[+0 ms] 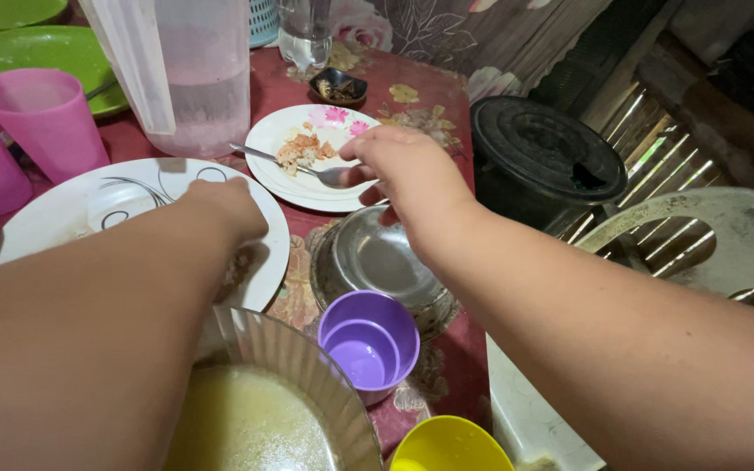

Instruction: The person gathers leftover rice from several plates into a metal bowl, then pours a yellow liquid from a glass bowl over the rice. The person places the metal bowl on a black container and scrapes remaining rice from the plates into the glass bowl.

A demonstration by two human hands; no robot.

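At the far left stand two pink cups [41, 118] with a green plate [41, 48] behind them. Next to these a large white plate [63, 209] lies on the red flowered tablecloth [434, 109]; the left hand [224, 205] rests over its right part, knuckles up, fingers curled down toward the plate, and whether they pinch anything cannot be told. Behind that plate is a clear jug [194, 78] partly filled with water. Near the bottom edge sits a ribbed clear bowl [281, 392] of pale liquid, with a purple cup [368, 342] just beside it and a yellow cup [447, 445] below that. In the middle a small flowered plate [307, 187] holds a little food, and a spoon [294, 162] lies across it. The right hand [407, 166] pinches the spoon's bowl end at the plate's right rim, fingers closed on it. A steel bowl [377, 262] sits under that wrist. To the right, off the table, stands a black lidded pot [543, 148].
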